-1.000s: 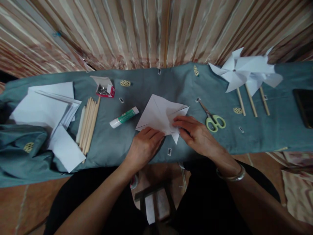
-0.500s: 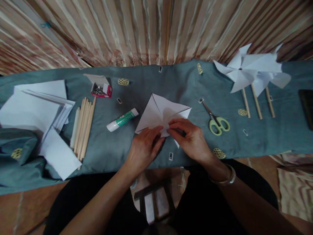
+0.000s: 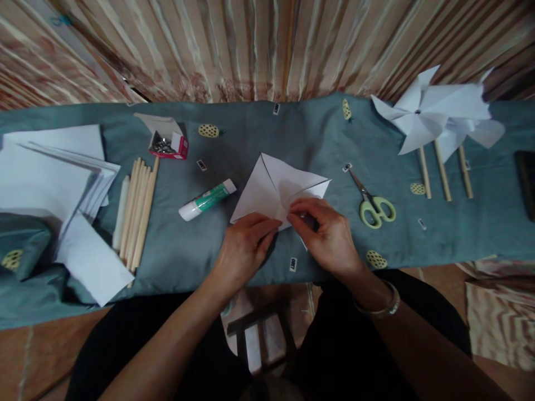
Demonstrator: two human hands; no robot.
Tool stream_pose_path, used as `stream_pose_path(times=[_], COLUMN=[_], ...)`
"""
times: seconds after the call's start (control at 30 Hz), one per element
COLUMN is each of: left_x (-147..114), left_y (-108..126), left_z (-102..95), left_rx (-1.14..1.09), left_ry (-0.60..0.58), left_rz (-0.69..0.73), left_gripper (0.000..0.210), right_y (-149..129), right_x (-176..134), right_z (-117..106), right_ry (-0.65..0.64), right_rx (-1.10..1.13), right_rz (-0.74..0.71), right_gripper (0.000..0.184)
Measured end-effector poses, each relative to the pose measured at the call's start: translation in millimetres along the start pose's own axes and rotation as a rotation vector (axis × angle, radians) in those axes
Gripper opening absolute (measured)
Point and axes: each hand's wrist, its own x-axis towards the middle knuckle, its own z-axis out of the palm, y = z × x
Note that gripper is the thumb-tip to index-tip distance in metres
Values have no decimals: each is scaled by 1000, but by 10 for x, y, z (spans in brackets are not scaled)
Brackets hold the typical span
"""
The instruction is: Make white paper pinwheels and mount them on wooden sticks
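A white paper square (image 3: 261, 192), slit from its corners toward the middle, lies in front of me. My left hand (image 3: 247, 242) grips its near left edge between thumb and fingers. On the near right side, my right hand (image 3: 324, 231) pinches a part of the same paper close to its centre. The fingers of both hands nearly meet there and hide the near corner. To the left lies a green and white glue stick (image 3: 209, 199). Green-handled scissors (image 3: 371, 203) rest on the right with their blades pointing away from me.
Finished paper pinwheels (image 3: 430, 114) on sticks lie at the far right. At left are wooden sticks (image 3: 137, 214), a stack of white paper (image 3: 50, 172) and an opened small box (image 3: 168, 142) of metal pins. A green cloth (image 3: 163, 239) covers the table; a dark object (image 3: 525, 184) sits at the right edge.
The fingers of my two hands have parted slightly near the paper's centre. The paper stays in nearly the same place, while the whole view has shifted a little.
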Motion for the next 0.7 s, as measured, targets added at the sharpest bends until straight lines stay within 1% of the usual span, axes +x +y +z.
stream_pose_path(times=[0.3,0.47,0.7], left_x=[27,45,54], left_y=[-11,4,13], left_z=[1,0,1], left_rx=[5,-1,-5], left_ry=[0,-17,-29], left_rz=[10,-24,-66], left_gripper=[22,21,21], right_y=[11,22,44], right_x=[-19,-39,-80], right_z=[-2,14,35], right_ry=[41,61,51], right_rx=[-38,-113,-255], right_rz=[-82,-143,-225], right_gripper=[12,17,27])
